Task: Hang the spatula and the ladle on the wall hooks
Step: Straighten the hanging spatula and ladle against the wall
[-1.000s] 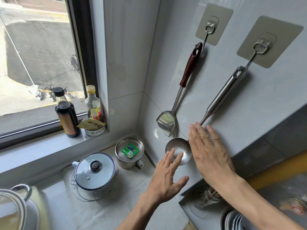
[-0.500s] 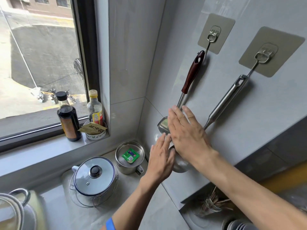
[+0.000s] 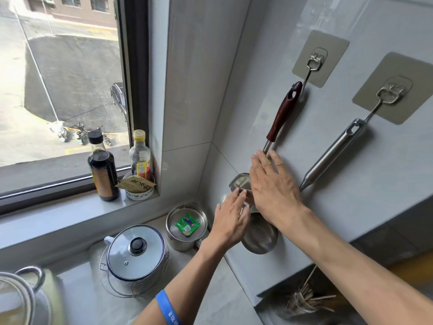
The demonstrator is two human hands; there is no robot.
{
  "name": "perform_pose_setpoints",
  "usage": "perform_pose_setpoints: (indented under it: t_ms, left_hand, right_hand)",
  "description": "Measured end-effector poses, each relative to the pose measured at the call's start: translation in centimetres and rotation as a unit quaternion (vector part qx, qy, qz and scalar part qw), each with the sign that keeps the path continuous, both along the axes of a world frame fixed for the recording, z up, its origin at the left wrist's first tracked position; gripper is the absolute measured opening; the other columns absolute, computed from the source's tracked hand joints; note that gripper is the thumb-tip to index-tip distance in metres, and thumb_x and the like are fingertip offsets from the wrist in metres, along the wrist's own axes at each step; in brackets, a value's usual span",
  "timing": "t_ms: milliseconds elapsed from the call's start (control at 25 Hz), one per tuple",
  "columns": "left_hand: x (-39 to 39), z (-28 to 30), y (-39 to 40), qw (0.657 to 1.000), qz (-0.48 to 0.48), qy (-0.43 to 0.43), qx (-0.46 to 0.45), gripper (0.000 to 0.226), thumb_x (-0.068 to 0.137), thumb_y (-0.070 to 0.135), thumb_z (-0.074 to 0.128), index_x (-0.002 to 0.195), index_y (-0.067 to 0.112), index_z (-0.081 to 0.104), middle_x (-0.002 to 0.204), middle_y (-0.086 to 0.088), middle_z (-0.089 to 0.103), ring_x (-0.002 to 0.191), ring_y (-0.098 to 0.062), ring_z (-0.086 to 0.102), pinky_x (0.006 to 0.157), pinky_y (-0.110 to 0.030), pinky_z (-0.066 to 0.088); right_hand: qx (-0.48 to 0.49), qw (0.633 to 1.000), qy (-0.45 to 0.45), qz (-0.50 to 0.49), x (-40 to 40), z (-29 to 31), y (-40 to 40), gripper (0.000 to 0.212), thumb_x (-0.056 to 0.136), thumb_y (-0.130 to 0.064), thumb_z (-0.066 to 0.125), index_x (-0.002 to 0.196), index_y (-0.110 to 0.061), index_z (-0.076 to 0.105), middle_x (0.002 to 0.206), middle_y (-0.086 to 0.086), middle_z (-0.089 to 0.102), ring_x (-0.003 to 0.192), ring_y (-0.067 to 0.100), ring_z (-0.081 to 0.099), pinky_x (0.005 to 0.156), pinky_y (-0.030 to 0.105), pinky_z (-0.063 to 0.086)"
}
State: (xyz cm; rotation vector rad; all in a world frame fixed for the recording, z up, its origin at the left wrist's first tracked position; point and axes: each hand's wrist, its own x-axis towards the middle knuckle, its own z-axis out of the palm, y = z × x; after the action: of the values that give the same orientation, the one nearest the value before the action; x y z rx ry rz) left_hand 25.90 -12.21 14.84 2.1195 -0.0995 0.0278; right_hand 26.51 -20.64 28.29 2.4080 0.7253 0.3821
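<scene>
The spatula [image 3: 282,113], with a dark red-brown handle, hangs from the left wall hook [image 3: 315,61]. Its steel blade [image 3: 239,181] is half hidden by my hands. The all-steel ladle [image 3: 332,153] hangs from the right wall hook [image 3: 390,91], and its bowl [image 3: 261,235] shows below my wrists. My right hand [image 3: 273,186] lies flat, fingers spread, over the spatula's shaft and blade against the wall. Just under the blade, my left hand [image 3: 230,219] is open, its fingertips touching the blade's lower edge.
On the sill stand a dark sauce bottle [image 3: 103,167], a clear bottle [image 3: 140,156] and a small bowl with a packet [image 3: 138,187]. A lidded pot [image 3: 136,252] and a steel mug [image 3: 186,225] sit on the counter. A chopstick holder [image 3: 304,299] is under the ledge.
My right hand slid left from the ladle's neck onto the spatula's shaft and blade. My left hand rose to the blade's lower edge. The view moved closer and lower.
</scene>
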Motion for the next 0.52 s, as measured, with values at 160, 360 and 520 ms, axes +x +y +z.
perform_pose_setpoints:
  t_ms: [160, 360, 520]
  left_hand:
    - [0.01, 0.16, -0.02, 1.000, -0.002, -0.006, 0.006, 0.048, 0.104, 0.031, 0.034, 0.152, 0.028, 0.029, 0.163, -0.002, 0.028, 0.150, -0.020, 0.023, 0.118, -0.062, 0.023]
    - [0.10, 0.14, 0.04, 1.000, -0.006, -0.011, 0.015, 0.047, 0.104, 0.030, 0.034, 0.151, 0.028, 0.030, 0.159, -0.002, 0.032, 0.148, -0.022, 0.028, 0.115, -0.062, 0.027]
    - [0.21, 0.14, 0.12, 1.000, -0.010, -0.010, 0.015, 0.047, 0.104, 0.030, 0.034, 0.150, 0.030, 0.030, 0.160, 0.000, 0.031, 0.148, -0.020, 0.026, 0.116, -0.064, 0.025]
  right_hand:
    - [0.001, 1.000, -0.001, 0.001, 0.16, -0.25, -0.11, 0.066, 0.087, -0.018, 0.010, 0.147, 0.007, 0.021, 0.159, 0.025, 0.019, 0.149, 0.039, 0.004, 0.120, 0.053, -0.005]
    - [0.010, 1.000, 0.010, -0.003, 0.03, -0.37, -0.22, 0.061, 0.091, -0.019, 0.017, 0.147, 0.006, 0.021, 0.160, 0.025, 0.017, 0.150, 0.038, 0.002, 0.120, 0.053, -0.005]
    - [0.020, 1.000, 0.021, 0.002, -0.29, -0.54, -0.39, 0.063, 0.089, -0.018, 0.012, 0.147, 0.007, 0.021, 0.160, 0.025, 0.016, 0.150, 0.038, 0.003, 0.120, 0.052, -0.006]
